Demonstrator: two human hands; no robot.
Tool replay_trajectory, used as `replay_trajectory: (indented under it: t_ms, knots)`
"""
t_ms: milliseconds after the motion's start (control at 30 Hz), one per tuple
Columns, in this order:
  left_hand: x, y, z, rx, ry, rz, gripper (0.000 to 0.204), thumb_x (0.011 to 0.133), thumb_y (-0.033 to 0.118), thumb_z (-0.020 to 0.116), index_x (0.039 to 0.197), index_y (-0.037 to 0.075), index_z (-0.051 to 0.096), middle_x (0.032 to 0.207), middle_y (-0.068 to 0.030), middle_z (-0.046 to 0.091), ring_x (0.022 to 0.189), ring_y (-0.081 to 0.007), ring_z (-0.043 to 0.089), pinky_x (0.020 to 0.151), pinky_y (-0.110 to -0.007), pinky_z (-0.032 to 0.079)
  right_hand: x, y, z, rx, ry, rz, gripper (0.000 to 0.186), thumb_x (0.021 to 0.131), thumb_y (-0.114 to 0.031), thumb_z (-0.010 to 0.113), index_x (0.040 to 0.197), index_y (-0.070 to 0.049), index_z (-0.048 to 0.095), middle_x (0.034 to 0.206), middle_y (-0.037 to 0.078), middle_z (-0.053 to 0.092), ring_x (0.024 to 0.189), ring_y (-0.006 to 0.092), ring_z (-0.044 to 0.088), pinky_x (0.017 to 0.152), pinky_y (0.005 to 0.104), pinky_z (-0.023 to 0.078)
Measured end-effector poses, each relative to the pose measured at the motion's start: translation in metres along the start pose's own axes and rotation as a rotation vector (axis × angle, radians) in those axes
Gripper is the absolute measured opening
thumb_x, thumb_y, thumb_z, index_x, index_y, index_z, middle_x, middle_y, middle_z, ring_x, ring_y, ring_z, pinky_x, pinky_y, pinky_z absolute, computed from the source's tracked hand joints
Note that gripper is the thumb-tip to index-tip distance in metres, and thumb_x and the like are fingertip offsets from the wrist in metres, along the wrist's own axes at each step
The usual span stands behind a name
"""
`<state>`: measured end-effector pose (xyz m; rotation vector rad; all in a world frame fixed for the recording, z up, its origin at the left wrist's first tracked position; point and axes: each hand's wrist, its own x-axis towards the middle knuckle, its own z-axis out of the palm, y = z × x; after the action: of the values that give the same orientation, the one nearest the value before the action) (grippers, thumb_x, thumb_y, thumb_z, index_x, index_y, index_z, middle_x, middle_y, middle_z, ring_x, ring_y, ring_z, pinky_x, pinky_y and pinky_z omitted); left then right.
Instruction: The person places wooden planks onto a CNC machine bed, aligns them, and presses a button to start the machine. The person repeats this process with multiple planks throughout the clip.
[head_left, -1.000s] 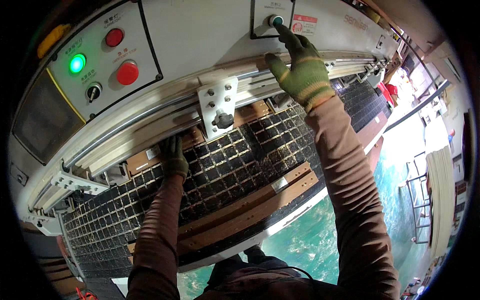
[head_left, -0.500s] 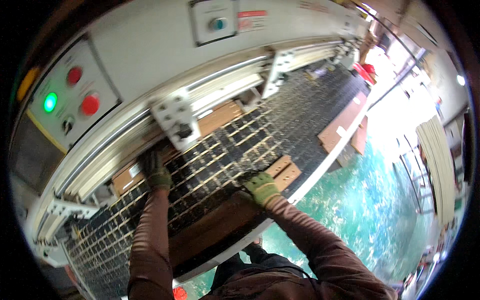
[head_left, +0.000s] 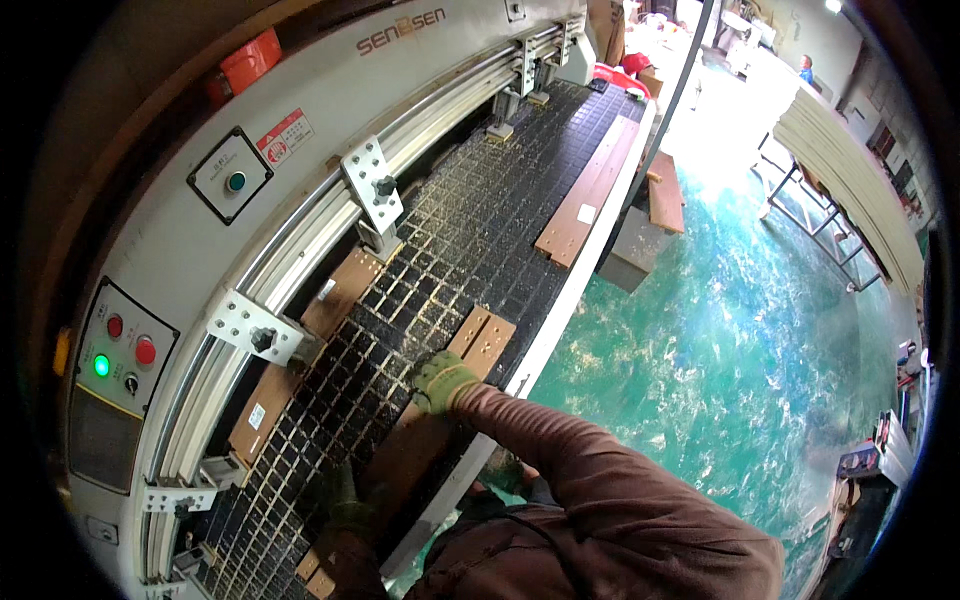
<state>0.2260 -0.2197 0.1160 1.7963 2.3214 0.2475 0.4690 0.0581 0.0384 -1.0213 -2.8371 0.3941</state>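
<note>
A long brown wooden board [head_left: 482,340] lies lengthwise on the black gridded machine bed [head_left: 470,230], near its front edge. My right hand [head_left: 440,381], in a green glove, grips the board at its middle, fingers curled over the left edge. My left hand [head_left: 346,503], in a darker glove, sits at the board's near end on its left edge, partly hidden by my sleeve. Both brown sleeves come in from the lower edge.
More boards lie on the bed: one far right [head_left: 590,190] and two under the guide rail [head_left: 345,287]. White brackets [head_left: 372,186] stick out from the rail. A control panel [head_left: 120,360] and a button box [head_left: 232,180] are on the housing. Green floor [head_left: 720,330] and stacked panels [head_left: 850,170] lie right.
My right hand dropped from the green button on the housing to the board. My left hand came back from the rail to the board's near end. The view swung right.
</note>
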Motion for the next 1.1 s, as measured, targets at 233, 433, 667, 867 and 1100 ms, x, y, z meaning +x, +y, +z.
replay_trajectory:
  t_ms: [233,433,667,867,1100]
  knots:
    - [-0.034,0.03,0.039,0.306,-0.081,-0.129,0.085,0.1,0.062,0.056,0.162,0.007,0.041,0.164,-0.0223,0.044,0.152,-0.0411,0.039,0.127,-0.056,0.029,-0.002,-0.006,-0.012,0.035,0.004,0.032,0.037,0.087,-0.046,0.066,0.104,-0.015,0.079,0.104,0.009,0.075,0.105,0.0316,0.069,0.098,0.0459,0.049]
    - [-0.037,-0.001,0.066,-0.048,0.094,-0.371,0.077,0.103,0.052,0.057,0.157,-0.001,0.044,0.155,-0.0264,0.051,0.146,-0.0454,0.045,0.123,-0.054,0.036,-0.005,-0.01,-0.016,-0.017,0.098,-0.061,0.034,0.074,-0.041,0.077,0.098,-0.018,0.081,0.098,0.005,0.076,0.102,0.028,0.071,0.091,0.042,0.053]
    - [0.024,0.06,0.052,0.118,0.026,-0.371,0.058,0.106,0.045,0.055,0.139,-0.002,0.063,0.137,-0.0275,0.065,0.129,-0.045,0.059,0.111,-0.054,0.047,0.027,0.077,0.089,-0.025,0.006,0.261,0.025,0.086,-0.035,0.074,0.105,-0.02,0.083,0.103,0.005,0.079,0.108,0.027,0.073,0.096,0.0399,0.054]
    - [-0.006,0.03,0.058,0.242,0.083,-0.342,0.057,0.105,0.045,0.052,0.142,0.003,0.062,0.136,-0.0264,0.063,0.131,-0.0449,0.056,0.114,-0.052,0.045,0.033,0.038,0.059,0.019,-0.109,0.2,0.027,0.098,-0.033,0.064,0.113,-0.02,0.082,0.119,0.007,0.077,0.118,0.0272,0.07,0.1,0.0403,0.053]
    - [-0.027,0.065,0.01,0.221,-0.059,-0.496,0.066,0.113,0.053,0.03,0.146,0.004,0.058,0.152,-0.0243,0.056,0.14,-0.0406,0.054,0.121,-0.05,0.041,0.021,-0.002,0.014,-0.051,-0.18,-0.027,0.034,0.095,-0.036,0.067,0.125,-0.023,0.077,0.124,0.007,0.074,0.123,0.0287,0.066,0.105,0.0425,0.05]
